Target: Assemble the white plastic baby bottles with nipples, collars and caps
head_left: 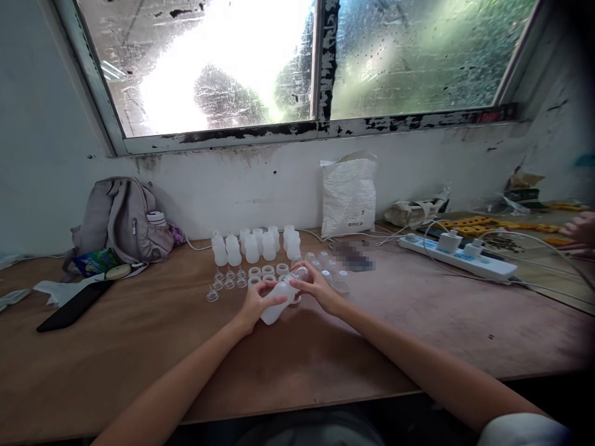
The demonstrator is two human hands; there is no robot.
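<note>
A translucent white baby bottle [273, 313] is tilted in front of me, its top leaning up to the right. My left hand [257, 303] is closed around the bottle's body. My right hand [320, 288] grips the clear domed cap [301, 272] at the bottle's upper end; whether the cap is seated is hidden by the fingers. Behind stand several white bottles [251, 248] in rows. Clear teats [229, 279] lie left of the hands, and white collar rings [268, 271] lie just behind them. More clear caps [324, 259] stand beyond my right hand.
A grey backpack [118, 217] and a long black case [74, 306] lie at left. A white plastic bag [348, 198] leans on the wall. At right are a power strip [465, 263] with cables and another person's blurred hand [581, 234].
</note>
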